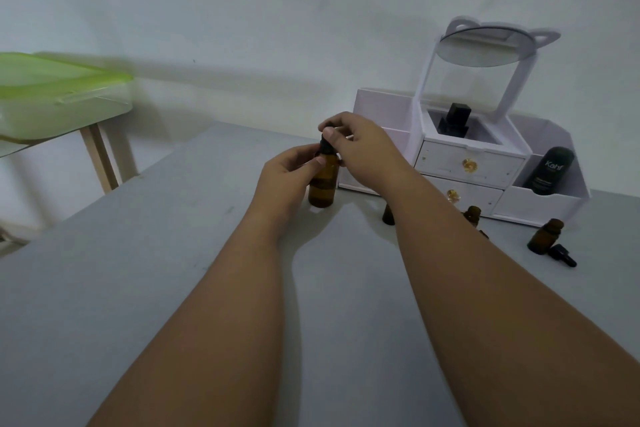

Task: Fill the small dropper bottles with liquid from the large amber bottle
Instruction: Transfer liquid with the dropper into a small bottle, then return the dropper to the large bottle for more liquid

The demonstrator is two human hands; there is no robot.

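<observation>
Frame centre: large amber bottle upright on worktop | left hand grips its body, right hand pinches black dropper cap | small dropper bottles open, lower right | Risk: a jerked cap could tip it, spilling liquid.

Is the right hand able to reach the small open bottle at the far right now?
Probably yes, once freed: the right hand pinches the black cap on the large amber bottle; the way to the small open bottle looks free.
</observation>
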